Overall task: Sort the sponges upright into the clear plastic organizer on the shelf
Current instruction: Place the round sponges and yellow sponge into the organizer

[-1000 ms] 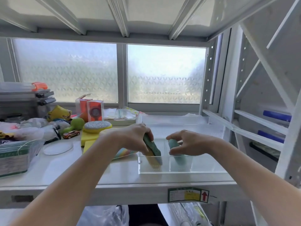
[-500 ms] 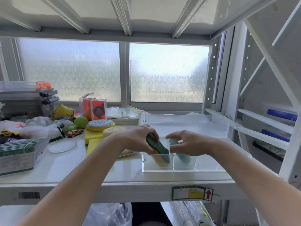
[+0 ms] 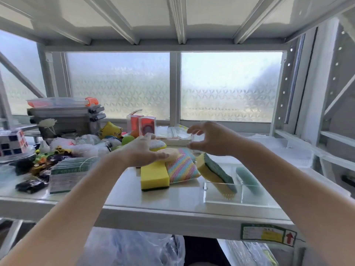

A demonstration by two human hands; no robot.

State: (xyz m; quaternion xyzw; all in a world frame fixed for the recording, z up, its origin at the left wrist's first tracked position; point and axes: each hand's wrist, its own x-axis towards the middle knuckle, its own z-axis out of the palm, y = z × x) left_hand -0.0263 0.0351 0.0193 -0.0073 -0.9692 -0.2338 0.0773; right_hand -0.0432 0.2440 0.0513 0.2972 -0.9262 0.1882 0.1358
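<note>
The clear plastic organizer [image 3: 238,198] stands on the shelf at the right. A yellow sponge with a green scouring side [image 3: 215,173] leans tilted in its left slot. A teal sponge [image 3: 247,179] stands in the slot to the right. Left of the organizer lie a flat yellow sponge [image 3: 153,175], a rainbow-striped sponge [image 3: 182,167] and a round pale sponge [image 3: 172,152]. My left hand [image 3: 142,152] hovers open over these loose sponges, holding nothing. My right hand [image 3: 209,139] is raised above the organizer's back left corner, fingers curled apart, empty.
Toy cars [image 3: 30,185], a puzzle cube [image 3: 13,143], plastic bags and stacked grey cases [image 3: 67,116] crowd the shelf's left side. A bundle of packets [image 3: 71,173] sits near my left forearm. Red boxes [image 3: 142,123] stand at the window. A clear tray [image 3: 278,148] lies behind the organizer.
Both hands let go of the sponges in the organizer and lifted away. My left hand moved left over the loose sponges; the view shifted left.
</note>
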